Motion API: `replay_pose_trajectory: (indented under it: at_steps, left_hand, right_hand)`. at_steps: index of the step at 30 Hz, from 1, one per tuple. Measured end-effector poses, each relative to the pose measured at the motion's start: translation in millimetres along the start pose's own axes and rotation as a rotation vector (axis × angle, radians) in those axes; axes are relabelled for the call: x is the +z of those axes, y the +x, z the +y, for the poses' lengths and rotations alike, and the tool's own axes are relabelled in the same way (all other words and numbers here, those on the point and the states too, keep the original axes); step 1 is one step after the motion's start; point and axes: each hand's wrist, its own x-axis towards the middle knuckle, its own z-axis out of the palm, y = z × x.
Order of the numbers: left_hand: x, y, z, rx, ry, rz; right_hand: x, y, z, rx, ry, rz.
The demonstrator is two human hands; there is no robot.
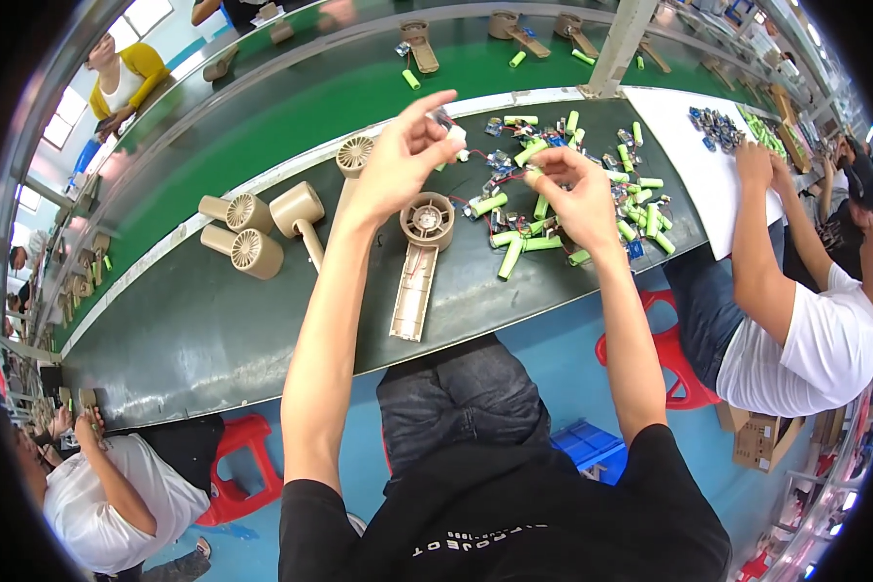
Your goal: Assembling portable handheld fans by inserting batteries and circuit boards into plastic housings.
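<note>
My left hand is raised over the bench, thumb and fingers pinched on a small white and dark part. Thin red wires run near it, though where they end is unclear. To its right, my right hand hovers over a pile of green battery cells wired to small blue circuit boards. Its thumb and fingertips meet around something small that is mostly hidden. Below and between both hands lies a beige handheld fan, its hollow handle open and pointing toward me.
More beige fans lie left of my forearm; one is partly behind my left hand. Beyond the bench runs a green conveyor belt carrying fans and cells. A metal post stands at its edge. Co-workers sit on both sides.
</note>
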Motion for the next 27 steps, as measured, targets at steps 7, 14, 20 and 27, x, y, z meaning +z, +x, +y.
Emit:
replay_pose_trajectory:
  at_steps: [7, 14, 20, 27]
  left_hand:
    - [13, -71, 48, 0.050, 0.129, 0.072]
    - [7, -132, 59, -0.013, 0.200, 0.010]
    - [-12, -159, 63, -0.042, 0.269, -0.017]
    - [-3, -170, 52, -0.194, -0.032, 0.388]
  right_hand:
    - [14, -7, -54, 0.159, 0.400, -0.153]
    - [61, -23, -76, 0.268, 0.745, -0.505]
    - [88, -41, -82, 0.068, 0.892, -0.361]
    - [106, -56, -84, -0.241, 0.578, -0.239]
